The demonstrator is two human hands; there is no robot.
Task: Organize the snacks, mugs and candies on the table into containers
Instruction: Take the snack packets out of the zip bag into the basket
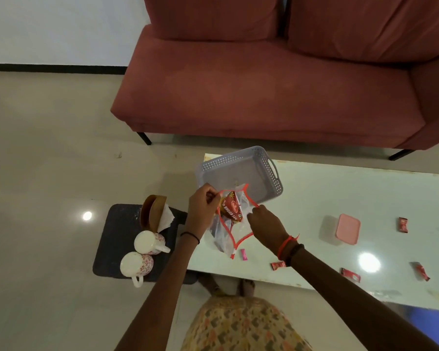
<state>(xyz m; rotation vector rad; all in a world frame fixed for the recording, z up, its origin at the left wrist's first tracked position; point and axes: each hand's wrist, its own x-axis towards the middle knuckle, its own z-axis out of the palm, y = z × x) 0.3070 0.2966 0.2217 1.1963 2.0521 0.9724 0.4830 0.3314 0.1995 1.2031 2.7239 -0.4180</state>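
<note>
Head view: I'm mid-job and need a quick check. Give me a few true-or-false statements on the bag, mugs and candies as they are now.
1. Both the left hand and the right hand pinch the mouth of the zip bag. True.
2. The red snack packet lies in the grey basket. False: it sits in the zip bag's mouth.
3. The mugs are on the white table. False: they are on the dark mat beside it.
4. Red candies lie loose on the table. True.
5. The pink box has its lid off. False: the lid is on.
</note>
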